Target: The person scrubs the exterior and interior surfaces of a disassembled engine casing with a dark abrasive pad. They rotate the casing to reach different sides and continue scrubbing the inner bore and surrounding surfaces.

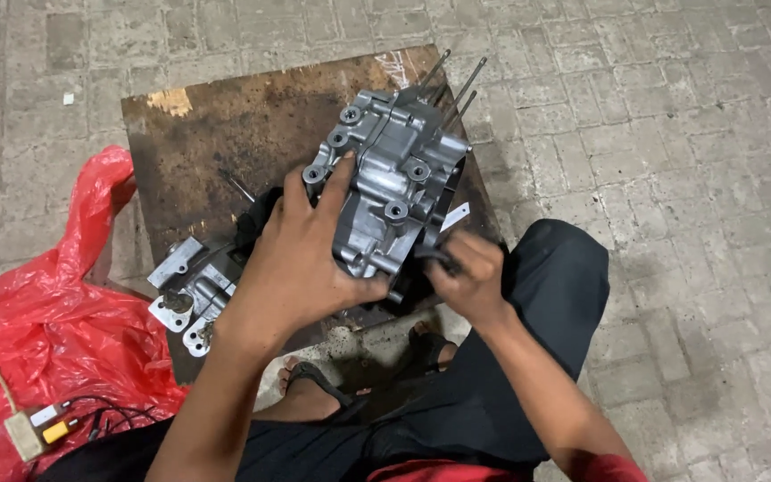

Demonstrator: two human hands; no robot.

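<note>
Two hands, left hand (pixel 301 259) and right hand (pixel 466 272), grasp a grey engine casing (pixel 394 178) over a rusty board (pixel 225 134) on paving (pixel 671 134).

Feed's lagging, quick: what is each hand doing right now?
Left hand: gripping the grey cast-metal engine casing.
Right hand: closed on a dark part at the casing's lower edge; what it is cannot be told.

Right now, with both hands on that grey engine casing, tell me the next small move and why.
Probably lower the engine casing flat onto the board before working further. The left hand braces it tilted while the right hand grips at its lower edge, a blurred dark thing in its fingers, so it rests only partly supported.
</note>
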